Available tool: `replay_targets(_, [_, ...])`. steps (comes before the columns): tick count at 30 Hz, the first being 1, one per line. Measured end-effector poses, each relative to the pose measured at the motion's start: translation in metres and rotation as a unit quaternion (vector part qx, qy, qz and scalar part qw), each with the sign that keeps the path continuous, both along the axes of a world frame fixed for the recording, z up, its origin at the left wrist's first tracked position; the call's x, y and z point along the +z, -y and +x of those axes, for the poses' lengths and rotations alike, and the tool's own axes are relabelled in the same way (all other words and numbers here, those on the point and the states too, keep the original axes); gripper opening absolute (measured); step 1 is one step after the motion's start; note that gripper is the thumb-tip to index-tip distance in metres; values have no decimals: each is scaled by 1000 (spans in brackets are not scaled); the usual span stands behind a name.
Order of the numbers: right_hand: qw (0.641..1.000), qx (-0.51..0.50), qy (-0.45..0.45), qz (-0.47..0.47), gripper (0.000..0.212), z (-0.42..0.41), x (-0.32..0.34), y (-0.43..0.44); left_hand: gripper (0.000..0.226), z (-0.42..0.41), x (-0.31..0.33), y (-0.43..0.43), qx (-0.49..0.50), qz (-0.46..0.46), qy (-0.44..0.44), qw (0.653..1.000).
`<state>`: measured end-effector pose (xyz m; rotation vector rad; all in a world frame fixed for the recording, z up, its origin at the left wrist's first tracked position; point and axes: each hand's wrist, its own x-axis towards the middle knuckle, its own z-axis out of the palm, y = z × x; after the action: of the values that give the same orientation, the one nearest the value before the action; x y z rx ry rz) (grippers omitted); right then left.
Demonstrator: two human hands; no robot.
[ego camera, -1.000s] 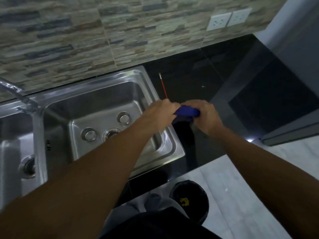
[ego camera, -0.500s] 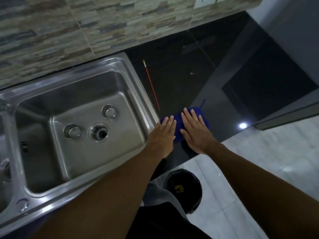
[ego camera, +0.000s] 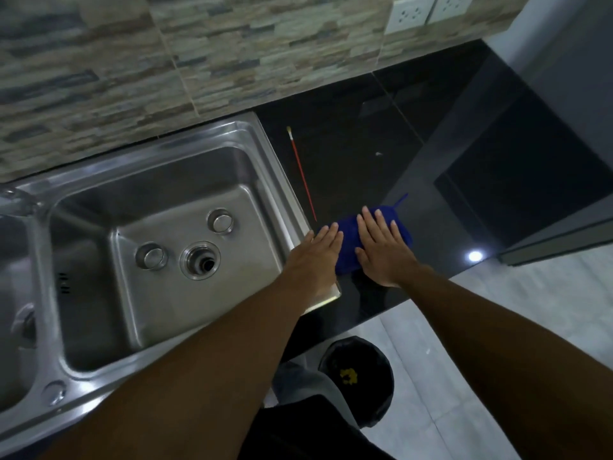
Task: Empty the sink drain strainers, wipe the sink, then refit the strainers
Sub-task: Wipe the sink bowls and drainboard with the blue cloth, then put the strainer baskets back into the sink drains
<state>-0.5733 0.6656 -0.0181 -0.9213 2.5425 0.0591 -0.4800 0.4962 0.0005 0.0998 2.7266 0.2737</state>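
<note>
Black counter (ego camera: 365, 167) lies to the right of the steel sink (ego camera: 199, 151). One second ago both hands gripped the blue cloth (ego camera: 347, 252) bunched between them. Now it lies on the counter just beside the sink. The left hand (ego camera: 313, 257) and right hand (ego camera: 386, 254) press it flat, fingers straight, the left ones close together and the right ones a little spread. The far strainer (ego camera: 220, 220) and left strainer (ego camera: 151, 256) lie loose in the basin beside the open drain (ego camera: 200, 259), so wiping seems finished and only refitting remains.

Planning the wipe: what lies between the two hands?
A blue cloth, flat on the black counter, partly under the left hand and right hand; head view.
</note>
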Motion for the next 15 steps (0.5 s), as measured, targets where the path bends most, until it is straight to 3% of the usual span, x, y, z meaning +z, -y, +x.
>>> replay_targets(4, [997, -46, -19, -57, 79, 31, 15, 23, 68, 41, 8, 22, 2, 1, -62, 998])
replay_targets(8, [995, 38, -47, -78, 75, 75, 19, 59, 73, 76, 15, 61, 65, 4, -36, 997])
replay_targets(15, [985, 132, -10, -111, 77, 113, 17, 145, 65, 132, 34, 152, 176, -17, -60, 983])
